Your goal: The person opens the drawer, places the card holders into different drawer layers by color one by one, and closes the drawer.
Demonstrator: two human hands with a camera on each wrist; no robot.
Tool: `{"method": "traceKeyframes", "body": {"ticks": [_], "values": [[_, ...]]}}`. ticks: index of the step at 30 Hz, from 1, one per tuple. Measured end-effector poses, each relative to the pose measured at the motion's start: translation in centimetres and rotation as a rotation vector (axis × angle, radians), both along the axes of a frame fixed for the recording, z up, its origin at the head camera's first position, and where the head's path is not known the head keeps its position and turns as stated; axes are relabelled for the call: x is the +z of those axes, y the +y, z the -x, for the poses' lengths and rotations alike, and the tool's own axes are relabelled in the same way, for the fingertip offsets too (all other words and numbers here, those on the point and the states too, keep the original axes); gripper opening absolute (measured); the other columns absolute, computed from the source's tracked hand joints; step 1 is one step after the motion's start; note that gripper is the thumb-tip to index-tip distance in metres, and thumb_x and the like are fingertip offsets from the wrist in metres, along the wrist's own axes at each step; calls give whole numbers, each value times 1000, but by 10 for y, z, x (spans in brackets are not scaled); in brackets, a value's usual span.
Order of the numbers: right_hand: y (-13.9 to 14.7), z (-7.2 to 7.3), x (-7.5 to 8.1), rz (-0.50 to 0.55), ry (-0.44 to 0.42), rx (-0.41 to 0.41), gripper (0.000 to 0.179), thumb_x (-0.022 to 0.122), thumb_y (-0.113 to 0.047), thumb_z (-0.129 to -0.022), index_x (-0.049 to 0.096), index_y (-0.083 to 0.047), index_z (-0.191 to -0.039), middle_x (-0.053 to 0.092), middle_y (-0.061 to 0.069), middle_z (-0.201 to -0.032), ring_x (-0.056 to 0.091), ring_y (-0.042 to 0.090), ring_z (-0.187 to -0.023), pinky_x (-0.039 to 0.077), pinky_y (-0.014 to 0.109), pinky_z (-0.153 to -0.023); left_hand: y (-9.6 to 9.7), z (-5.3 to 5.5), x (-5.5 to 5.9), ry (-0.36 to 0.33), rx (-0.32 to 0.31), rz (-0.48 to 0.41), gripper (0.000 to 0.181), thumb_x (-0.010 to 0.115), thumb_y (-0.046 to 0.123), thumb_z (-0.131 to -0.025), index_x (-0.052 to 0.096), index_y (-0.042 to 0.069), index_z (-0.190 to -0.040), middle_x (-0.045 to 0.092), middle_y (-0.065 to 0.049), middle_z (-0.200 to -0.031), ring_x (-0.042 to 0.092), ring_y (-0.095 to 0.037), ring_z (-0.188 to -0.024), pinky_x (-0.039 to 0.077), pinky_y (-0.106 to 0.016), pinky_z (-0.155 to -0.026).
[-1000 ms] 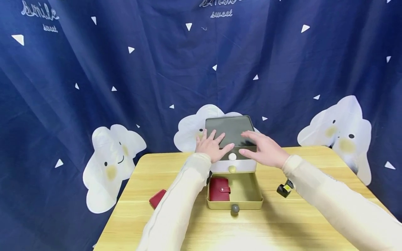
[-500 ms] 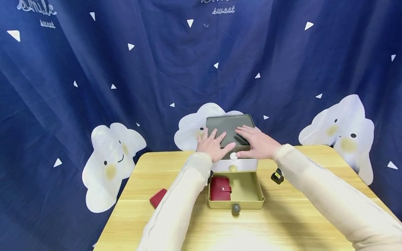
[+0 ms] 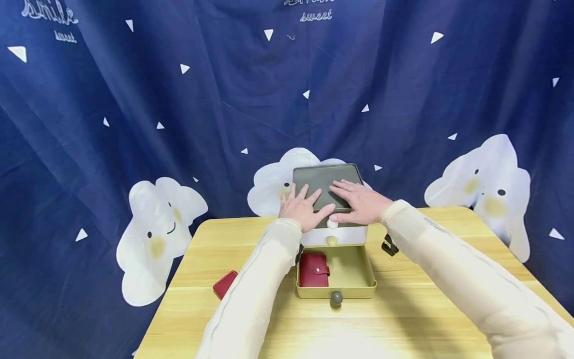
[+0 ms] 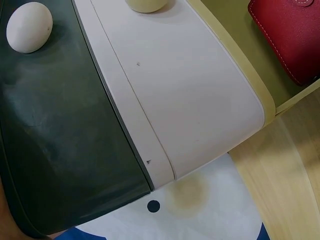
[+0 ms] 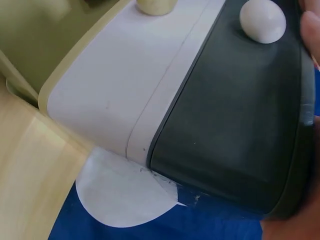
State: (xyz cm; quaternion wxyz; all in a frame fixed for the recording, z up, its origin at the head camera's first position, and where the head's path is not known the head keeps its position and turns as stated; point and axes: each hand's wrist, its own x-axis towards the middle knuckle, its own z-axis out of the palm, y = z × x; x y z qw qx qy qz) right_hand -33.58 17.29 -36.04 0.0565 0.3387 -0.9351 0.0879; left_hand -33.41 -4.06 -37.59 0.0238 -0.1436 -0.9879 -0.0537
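A small drawer box stands at the back of the table, its dark grey top tray (image 3: 320, 174) and dark front with a white knob (image 3: 332, 224) above a white drawer (image 3: 348, 236). Spread fingers of my left hand (image 3: 299, 209) lie over the left side of the dark top. My right hand (image 3: 360, 203) lies over the right side, fingers straight, thumb beside the white knob. Below, the pulled-out yellow-green drawer (image 3: 358, 292) has a grey knob (image 3: 336, 298) and holds a red snap wallet (image 3: 313, 270). In the right wrist view, fingers (image 5: 311, 35) show at the dark edge.
A second red wallet-like item (image 3: 225, 283) lies on the wooden table (image 3: 251, 329), left of the box and partly behind my left sleeve (image 3: 255, 289). A dark blue curtain (image 3: 251, 89) with cloud prints hangs close behind the table.
My right hand has moved left and come in over the dark top. The left hand stays where it was, and the drawer with its wallet looks unchanged.
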Motion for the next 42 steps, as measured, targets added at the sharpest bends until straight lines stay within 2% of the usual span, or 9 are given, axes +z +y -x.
{"method": "traceKeyframes", "body": {"ticks": [6, 13, 26, 34, 42], "values": [[-2, 2, -4, -99, -12, -81, 88, 36, -79, -85, 30, -21, -152, 26, 8, -156, 16, 31, -145, 15, 61, -111, 2, -3, 2, -4, -1, 14, 82, 10, 84, -82, 27, 41, -150, 23, -2, -158, 3, -37, -146, 13, -61, -111], [-2, 5, -8, -132, -19, -108, 86, 28, -82, -84, 29, -29, -152, 24, 1, -157, 16, 24, -145, 11, 57, -113, 2, -1, 1, 9, -1, 16, 82, 9, 85, -82, 29, 42, -149, 23, -1, -158, 5, -37, -145, 13, -62, -111], [-3, 7, -10, -157, 6, -97, 89, 21, -84, -83, 28, -29, -152, 24, 2, -157, 19, 26, -145, 12, 61, -111, 0, 2, -1, 13, -10, 5, 83, 8, 84, -82, 30, 41, -149, 24, -1, -158, 5, -37, -145, 15, -63, -110], [1, 4, -9, -142, 44, -115, 85, 28, -80, -85, 32, -27, -151, 28, 4, -156, 22, 27, -144, 15, 61, -111, 4, 3, 2, 0, -22, 0, 83, 8, 85, -82, 29, 41, -150, 22, 0, -158, 4, -37, -146, 13, -64, -110], [-4, 8, -14, -177, 49, -112, 89, 19, -84, -83, 29, -29, -152, 27, 2, -157, 21, 25, -144, 14, 60, -111, -3, 2, 0, -18, -24, -25, 85, 10, 85, -81, 29, 39, -150, 21, 0, -159, 2, -36, -146, 9, -66, -109]]}}
